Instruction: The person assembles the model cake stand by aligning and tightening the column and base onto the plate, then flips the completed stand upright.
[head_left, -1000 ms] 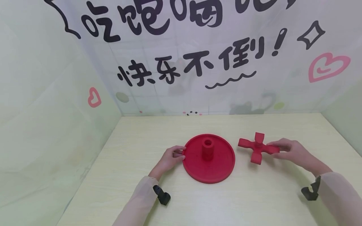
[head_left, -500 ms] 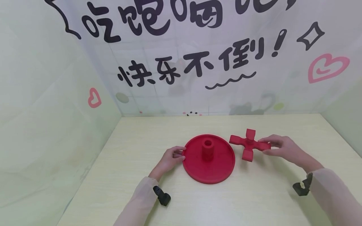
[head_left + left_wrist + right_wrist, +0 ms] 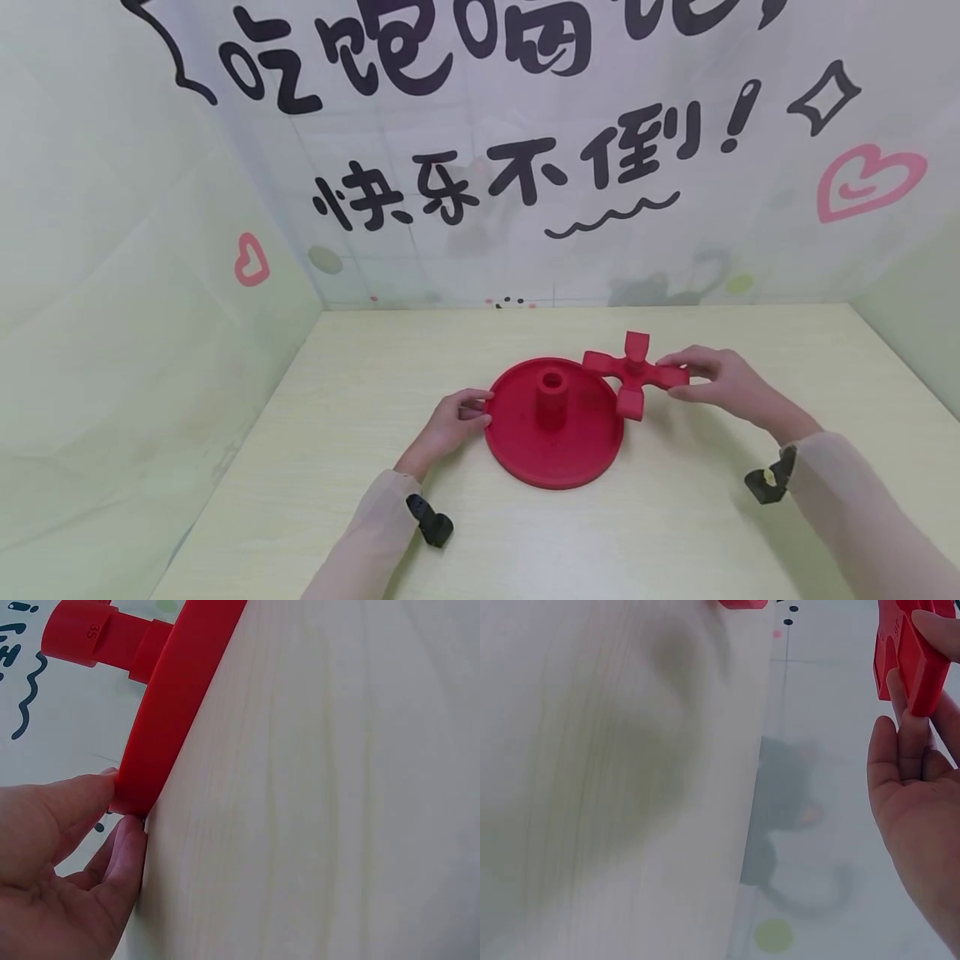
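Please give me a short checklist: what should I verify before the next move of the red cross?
1. Cross held: ok, right hand grips it.
2. Disc held: ok, left hand grips its edge.
3. Post upright: ok.
4. Hole in post's top uncovered: ok.
5. Cross centred over post: not ok, it is right of it in the head view.
6. Cross fits hole: cannot tell from these views.
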Demonstrator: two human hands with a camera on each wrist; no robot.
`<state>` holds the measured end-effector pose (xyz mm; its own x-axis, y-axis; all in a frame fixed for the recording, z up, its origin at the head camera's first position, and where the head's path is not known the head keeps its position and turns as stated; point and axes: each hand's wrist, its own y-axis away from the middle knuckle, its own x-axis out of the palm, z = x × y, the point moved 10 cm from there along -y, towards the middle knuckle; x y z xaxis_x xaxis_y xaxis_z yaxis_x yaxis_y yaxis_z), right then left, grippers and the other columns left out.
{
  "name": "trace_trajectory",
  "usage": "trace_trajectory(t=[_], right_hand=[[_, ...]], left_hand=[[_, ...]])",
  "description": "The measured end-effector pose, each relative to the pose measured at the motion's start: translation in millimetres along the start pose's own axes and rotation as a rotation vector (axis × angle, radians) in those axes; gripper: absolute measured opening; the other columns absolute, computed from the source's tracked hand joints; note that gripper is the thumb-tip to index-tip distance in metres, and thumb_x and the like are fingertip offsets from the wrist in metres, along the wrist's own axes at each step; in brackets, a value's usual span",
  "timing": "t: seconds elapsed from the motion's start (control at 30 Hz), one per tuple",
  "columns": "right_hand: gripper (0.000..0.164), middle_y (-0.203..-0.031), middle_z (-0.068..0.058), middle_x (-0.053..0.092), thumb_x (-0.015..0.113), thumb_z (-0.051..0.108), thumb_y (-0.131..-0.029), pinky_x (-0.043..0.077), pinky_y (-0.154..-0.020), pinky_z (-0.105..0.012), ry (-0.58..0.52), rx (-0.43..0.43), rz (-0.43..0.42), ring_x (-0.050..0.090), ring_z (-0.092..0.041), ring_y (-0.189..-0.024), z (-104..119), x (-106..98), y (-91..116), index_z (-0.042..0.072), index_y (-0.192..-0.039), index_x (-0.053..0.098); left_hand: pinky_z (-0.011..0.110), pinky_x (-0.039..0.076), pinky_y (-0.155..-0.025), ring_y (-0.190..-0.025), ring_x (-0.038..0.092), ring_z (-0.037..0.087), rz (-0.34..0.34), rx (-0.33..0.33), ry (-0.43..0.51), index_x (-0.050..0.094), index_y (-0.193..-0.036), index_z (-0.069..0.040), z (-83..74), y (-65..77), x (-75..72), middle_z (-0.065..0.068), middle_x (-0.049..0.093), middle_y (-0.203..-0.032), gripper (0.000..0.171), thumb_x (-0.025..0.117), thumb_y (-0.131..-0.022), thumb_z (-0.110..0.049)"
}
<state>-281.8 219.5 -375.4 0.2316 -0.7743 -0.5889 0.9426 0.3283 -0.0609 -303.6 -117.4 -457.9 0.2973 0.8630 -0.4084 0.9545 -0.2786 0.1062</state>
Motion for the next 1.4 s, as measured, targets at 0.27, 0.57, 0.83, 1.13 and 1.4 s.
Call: trace_trajectory(t=[0.27, 0.57, 0.83, 1.13, 1.4], right_hand=[[0.039, -0.098, -0.008, 0.059, 0.070, 0.019, -0.081, 0.050, -0.070, -0.032, -0.003, -0.040, -0.021, 0.058, -0.022, -0.087, 8.5, 1.4, -11.0, 0.006, -0.116, 0.060], [0.040, -0.094, -0.007, 0.060, 0.071, 0.016, -0.080, 0.048, -0.062, -0.028, 0.029, -0.047, -0.025, 0.054, -0.021, -0.078, 20.9, -3.2, -19.8, 0.006, -0.117, 0.060], [0.038, -0.091, -0.007, 0.060, 0.070, 0.015, -0.081, 0.048, -0.060, -0.028, 0.019, -0.070, -0.020, 0.054, -0.023, -0.076, 33.4, -6.6, -26.4, 0.006, -0.116, 0.060], [0.037, -0.097, -0.008, 0.060, 0.068, 0.015, -0.082, 0.050, -0.065, -0.030, -0.018, -0.100, -0.018, 0.057, -0.021, -0.083, 49.0, -5.1, -31.9, 0.006, -0.117, 0.060], [0.036, -0.105, -0.009, 0.060, 0.068, 0.017, -0.083, 0.051, -0.072, -0.030, -0.031, -0.123, -0.023, 0.060, -0.019, -0.088, 58.8, -4.3, -36.9, 0.005, -0.116, 0.060]], left_hand=[[0.033, 0.050, -0.082, -0.097, 0.059, 0.025, -0.001, 0.014, -0.001, 0.057, -0.121, -0.007, -0.2, 0.2, -0.3, 0.011, 0.058, -0.109, 0.035, 0.063, -0.086, -0.007], [0.032, 0.050, -0.082, -0.096, 0.059, 0.025, -0.008, 0.006, -0.007, 0.058, -0.120, -0.007, -0.2, -0.3, -1.1, 0.011, 0.058, -0.109, 0.035, 0.063, -0.086, -0.007], [0.032, 0.050, -0.082, -0.097, 0.059, 0.024, -0.012, -0.001, -0.020, 0.058, -0.120, -0.008, 0.4, -1.4, -1.3, 0.011, 0.058, -0.109, 0.035, 0.064, -0.086, -0.008], [0.032, 0.050, -0.082, -0.096, 0.059, 0.024, -0.010, 0.010, -0.014, 0.058, -0.120, -0.007, -0.1, -1.8, -1.2, 0.011, 0.058, -0.109, 0.035, 0.063, -0.086, -0.008], [0.032, 0.050, -0.082, -0.096, 0.059, 0.024, -0.014, 0.004, -0.011, 0.058, -0.120, -0.007, -1.4, -1.2, -1.7, 0.011, 0.058, -0.108, 0.034, 0.063, -0.086, -0.007]])
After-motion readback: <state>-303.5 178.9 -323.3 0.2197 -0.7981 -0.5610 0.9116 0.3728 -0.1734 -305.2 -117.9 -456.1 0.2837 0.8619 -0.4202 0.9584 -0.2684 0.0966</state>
